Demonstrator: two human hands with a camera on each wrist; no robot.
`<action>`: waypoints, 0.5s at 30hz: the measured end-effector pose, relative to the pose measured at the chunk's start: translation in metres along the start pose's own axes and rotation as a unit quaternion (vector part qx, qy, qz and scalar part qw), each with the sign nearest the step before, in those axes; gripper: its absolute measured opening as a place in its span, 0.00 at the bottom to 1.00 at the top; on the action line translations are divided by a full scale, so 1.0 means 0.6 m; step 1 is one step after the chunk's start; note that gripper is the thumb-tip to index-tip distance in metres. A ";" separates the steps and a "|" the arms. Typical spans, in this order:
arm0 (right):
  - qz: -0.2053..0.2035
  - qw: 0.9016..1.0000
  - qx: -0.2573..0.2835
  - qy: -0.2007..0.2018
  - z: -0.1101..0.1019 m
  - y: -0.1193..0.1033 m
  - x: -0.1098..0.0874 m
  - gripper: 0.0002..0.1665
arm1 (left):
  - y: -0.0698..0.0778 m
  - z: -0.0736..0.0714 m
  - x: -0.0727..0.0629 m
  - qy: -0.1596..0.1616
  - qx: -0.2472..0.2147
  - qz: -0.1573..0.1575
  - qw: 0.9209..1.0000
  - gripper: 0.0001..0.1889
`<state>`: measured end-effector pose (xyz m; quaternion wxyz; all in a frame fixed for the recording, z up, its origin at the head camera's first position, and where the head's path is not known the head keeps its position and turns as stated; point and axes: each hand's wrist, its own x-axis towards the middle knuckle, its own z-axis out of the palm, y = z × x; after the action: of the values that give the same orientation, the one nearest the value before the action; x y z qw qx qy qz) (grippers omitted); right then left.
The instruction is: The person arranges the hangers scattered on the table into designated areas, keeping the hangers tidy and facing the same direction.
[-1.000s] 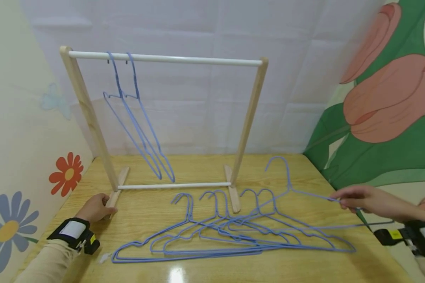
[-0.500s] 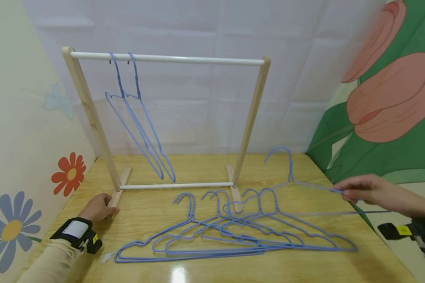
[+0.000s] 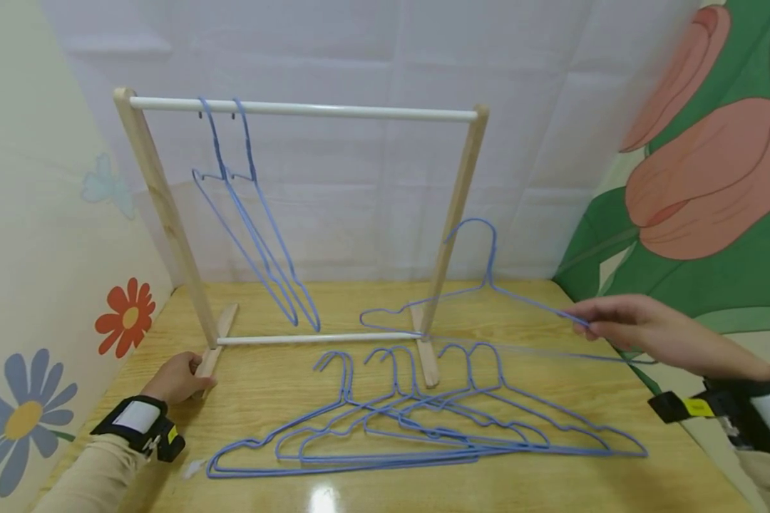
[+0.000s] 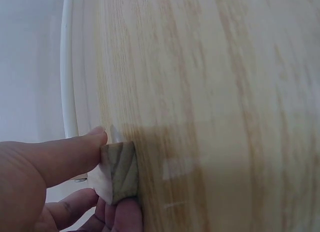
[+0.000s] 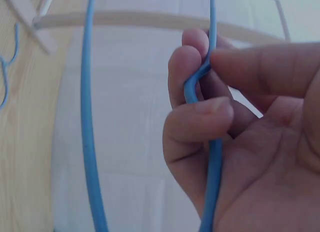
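Note:
My left hand grips the front end of the rack's left wooden foot, thumb on one side and fingers under the other, as the left wrist view shows. With my right hand I hold a blue wire hanger by its right shoulder, the fingers curled round the wire in the right wrist view. That hanger is raised above the table, its hook near the rack's right post. Two blue hangers hang from the left part of the white top rail.
Several blue hangers lie overlapping on the wooden table in front of the rack, hooks pointing away from me. A white lower bar joins the rack's feet. A white cloth hangs behind; painted walls stand at both sides.
My right hand has lifted the hanger and brought it leftward, so its hook now reaches the rack's right post. The left hand stays on the rack's foot.

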<state>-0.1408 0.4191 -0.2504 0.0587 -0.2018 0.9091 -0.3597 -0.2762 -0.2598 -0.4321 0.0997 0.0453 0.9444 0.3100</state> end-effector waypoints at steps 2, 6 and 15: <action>-0.028 1.000 0.004 0.001 0.004 -0.009 0.009 0.30 | -0.001 0.001 0.001 0.001 0.001 0.000 1.000 0.28; -0.029 0.999 -0.011 0.021 0.012 -0.033 0.029 0.28 | -0.003 0.002 0.002 0.001 0.006 -0.001 1.000 0.28; -0.027 0.998 0.033 0.054 0.029 -0.091 0.076 0.26 | 0.001 0.002 0.000 -0.002 0.006 -0.005 1.000 0.29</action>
<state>-0.1600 0.3532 -0.2245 0.0065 -0.2045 0.8927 -0.4016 -0.2758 -0.2586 -0.4329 0.1031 0.0420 0.9461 0.3041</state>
